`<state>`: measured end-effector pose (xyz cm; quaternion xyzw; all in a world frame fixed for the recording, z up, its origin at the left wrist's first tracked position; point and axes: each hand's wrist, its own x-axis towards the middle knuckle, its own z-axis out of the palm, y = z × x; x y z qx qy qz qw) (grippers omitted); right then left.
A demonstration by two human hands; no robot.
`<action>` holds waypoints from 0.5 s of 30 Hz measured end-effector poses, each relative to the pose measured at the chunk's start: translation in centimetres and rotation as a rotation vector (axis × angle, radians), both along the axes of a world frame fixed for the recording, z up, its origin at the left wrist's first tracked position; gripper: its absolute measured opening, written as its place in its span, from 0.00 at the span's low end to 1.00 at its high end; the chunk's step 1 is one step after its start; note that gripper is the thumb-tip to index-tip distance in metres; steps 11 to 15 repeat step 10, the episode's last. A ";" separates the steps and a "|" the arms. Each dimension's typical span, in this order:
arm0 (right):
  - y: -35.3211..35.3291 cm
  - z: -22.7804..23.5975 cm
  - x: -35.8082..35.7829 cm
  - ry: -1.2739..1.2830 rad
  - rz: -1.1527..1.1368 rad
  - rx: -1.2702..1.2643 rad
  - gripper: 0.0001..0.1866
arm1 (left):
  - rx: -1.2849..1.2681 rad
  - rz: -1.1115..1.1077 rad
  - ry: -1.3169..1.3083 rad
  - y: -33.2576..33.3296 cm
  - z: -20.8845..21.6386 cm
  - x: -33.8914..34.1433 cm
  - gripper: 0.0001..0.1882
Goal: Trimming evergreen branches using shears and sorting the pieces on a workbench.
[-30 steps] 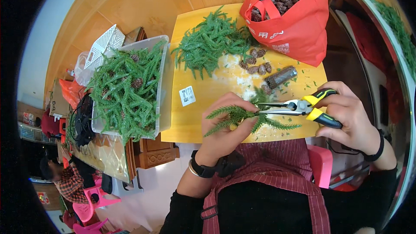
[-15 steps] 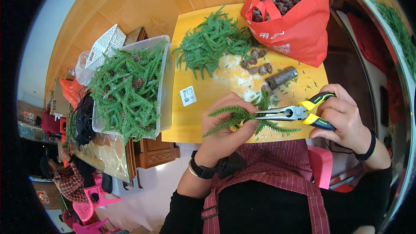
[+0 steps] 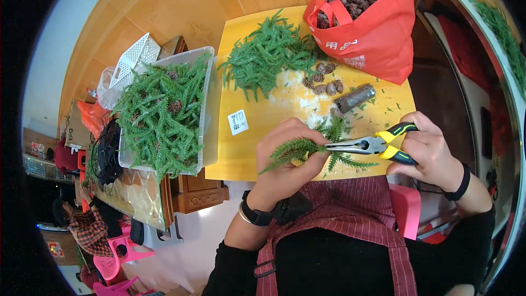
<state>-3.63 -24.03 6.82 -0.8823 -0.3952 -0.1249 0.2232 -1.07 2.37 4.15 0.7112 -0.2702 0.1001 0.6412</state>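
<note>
My left hand [image 3: 287, 159] pinches a bunch of green artificial pine sprigs [image 3: 293, 151] near the table's front edge. Some needles stick out left of my fingers, others to the right. My right hand [image 3: 430, 151] grips long-nose pliers [image 3: 372, 145] by their yellow and black handles. The pliers' jaws point left, and their tips reach the sprigs at my left fingertips. Whether the tips clamp a stem is hidden by my fingers. Beyond my hands lie a dark bundle of thin rods or wire [image 3: 355, 97] and several loose pine cones [image 3: 329, 86].
A pile of pine sprigs [image 3: 268, 49] covers the back of the yellow table [image 3: 238, 153]. At its back right stands a red bag [image 3: 372, 44] full of pine cones. To the left is a clear plastic bin [image 3: 210, 115] heaped with sprigs. Another person [image 3: 90, 227] sits far left.
The plier handles have tilted slightly, and the jaws look a little further apart. The sprigs in my left hand have turned a bit, with the left-pointing tips now lower.
</note>
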 end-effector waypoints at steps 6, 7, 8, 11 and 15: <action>0.1 0.5 0.1 0.114 0.019 0.049 0.20 | -0.003 0.042 0.045 -0.1 0.1 -0.3 0.07; 0.1 0.6 0.1 0.114 0.018 0.049 0.20 | -0.004 0.042 0.045 0.0 0.1 -0.3 0.07; 0.1 0.7 0.1 0.122 0.017 0.039 0.20 | 0.033 0.031 0.014 0.0 0.0 -0.2 0.08; 0.0 0.8 0.0 0.144 0.017 0.024 0.19 | 0.087 0.019 -0.015 0.2 0.1 -0.3 0.08; 0.0 0.8 0.0 0.144 0.017 0.024 0.19 | 0.087 0.019 -0.015 0.2 0.1 -0.3 0.08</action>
